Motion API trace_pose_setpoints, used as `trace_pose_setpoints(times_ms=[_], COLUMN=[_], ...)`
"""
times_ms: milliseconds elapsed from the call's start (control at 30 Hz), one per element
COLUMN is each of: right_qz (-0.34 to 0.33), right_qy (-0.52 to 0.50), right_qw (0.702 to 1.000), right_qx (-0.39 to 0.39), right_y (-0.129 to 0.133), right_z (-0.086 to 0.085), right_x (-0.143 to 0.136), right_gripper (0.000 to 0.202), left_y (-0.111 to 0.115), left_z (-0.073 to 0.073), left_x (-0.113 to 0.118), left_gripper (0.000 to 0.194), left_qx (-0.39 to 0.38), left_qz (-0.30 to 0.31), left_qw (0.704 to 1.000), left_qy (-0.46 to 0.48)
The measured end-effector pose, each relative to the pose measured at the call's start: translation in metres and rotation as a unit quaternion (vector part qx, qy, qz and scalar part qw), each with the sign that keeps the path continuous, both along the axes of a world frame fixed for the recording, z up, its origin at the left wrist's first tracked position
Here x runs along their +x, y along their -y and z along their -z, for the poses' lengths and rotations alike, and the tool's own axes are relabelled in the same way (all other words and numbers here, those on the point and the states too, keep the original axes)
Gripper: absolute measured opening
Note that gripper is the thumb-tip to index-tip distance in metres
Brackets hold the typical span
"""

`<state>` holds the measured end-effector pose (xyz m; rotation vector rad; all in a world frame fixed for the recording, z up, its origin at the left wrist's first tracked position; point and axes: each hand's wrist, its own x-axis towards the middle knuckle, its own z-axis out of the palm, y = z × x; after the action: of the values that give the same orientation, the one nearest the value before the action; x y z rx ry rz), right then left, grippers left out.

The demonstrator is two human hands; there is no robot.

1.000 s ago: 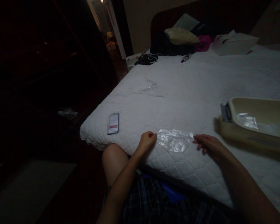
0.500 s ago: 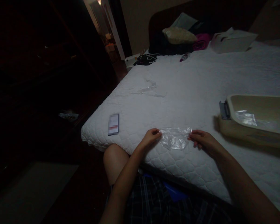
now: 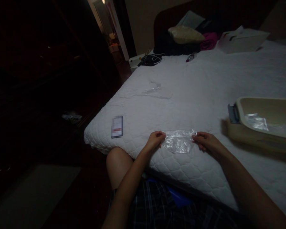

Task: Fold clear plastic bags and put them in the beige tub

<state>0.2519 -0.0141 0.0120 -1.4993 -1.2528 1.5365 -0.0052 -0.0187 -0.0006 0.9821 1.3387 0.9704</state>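
Note:
A clear plastic bag (image 3: 178, 142) is stretched flat between my two hands, just above or on the bed's white quilted cover (image 3: 178, 168). My left hand (image 3: 155, 140) pinches its left end between thumb and fingers. At the opposite end my right hand (image 3: 205, 142) grips the top right corner, fingers closed. To the right stands a beige plastic tub (image 3: 264, 140) with a grey handle clip; clear plastic packaging (image 3: 256, 122) lies in it. Another thin clear plastic piece (image 3: 153, 90) rests farther up the bed.
A phone (image 3: 117, 126) with a blurred screen lies near the bed's left edge. At the far end are a yellowish pillow (image 3: 186, 35), a rolled magenta cloth (image 3: 208, 41), a white box (image 3: 243, 41) and a dark item with cords (image 3: 150, 59). The floor at left is dark.
Both hands keep hold of the plastic bag, which looks slightly more spread out and flatter. The view has shifted a little, so the tub and far objects appear farther right.

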Motion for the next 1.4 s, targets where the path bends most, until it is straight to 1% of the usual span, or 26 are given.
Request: trace_pose_setpoints(times_ms=[133, 267, 367, 500, 667, 800, 933, 1033, 1133, 1233, 1400], right_qz=[0.014, 0.001, 0.002, 0.006, 0.01, 0.001, 0.008, 0.007, 0.025, 0.04, 0.046], right_qy=[-0.009, -0.026, -0.024, -0.021, -0.038, -0.018, 0.011, 0.011, 0.01, 0.024, 0.042], right_qw=[1.0, 1.0, 1.0, 1.0, 0.999, 1.0, 0.999, 0.999, 0.999, 0.998, 0.993], right_qx=[0.0, 0.006, 0.01, 0.007, 0.002, 0.015, 0.031, 0.037, 0.039, 0.049, 0.104], right_y=[0.001, 0.002, 0.002, -0.001, -0.005, -0.004, 0.0, 0.002, 0.004, 0.005, 0.005], right_z=[-0.003, -0.006, -0.004, 0.001, 0.004, 0.003, -0.001, -0.005, -0.006, -0.002, 0.008], right_x=[-0.002, -0.001, 0.0, 0.001, -0.001, -0.002, -0.003, -0.005, -0.006, -0.007, -0.004], right_gripper=[0.044, 0.042, 0.042, 0.046, 0.047, 0.042, 0.04, 0.038, 0.039, 0.038, 0.029], left_y=[0.001, 0.003, 0.003, 0.001, 0.002, 0.003, 0.006, 0.008, 0.01, 0.011, 0.012], left_z=[0.003, 0.002, 0.005, 0.009, 0.015, 0.012, 0.006, 0.004, 0.006, 0.009, 0.009], left_x=[-0.001, -0.005, -0.008, -0.01, -0.008, -0.008, -0.009, -0.009, -0.007, -0.004, -0.003], left_gripper=[0.033, 0.034, 0.037, 0.036, 0.034, 0.034, 0.043, 0.048, 0.043, 0.036, 0.022], left_qx=[0.02, 0.02, 0.023, 0.023, 0.044, 0.046, 0.033, 0.031, 0.048, 0.059, 0.081], left_qz=[0.015, 0.042, 0.045, 0.062, 0.045, 0.044, 0.048, 0.045, 0.034, 0.025, 0.02], left_qw=[1.0, 0.998, 0.997, 0.998, 0.998, 0.997, 0.997, 0.997, 0.997, 0.997, 0.996], left_qy=[0.018, 0.036, 0.051, 0.024, 0.031, 0.039, 0.057, 0.058, 0.045, 0.036, 0.023])
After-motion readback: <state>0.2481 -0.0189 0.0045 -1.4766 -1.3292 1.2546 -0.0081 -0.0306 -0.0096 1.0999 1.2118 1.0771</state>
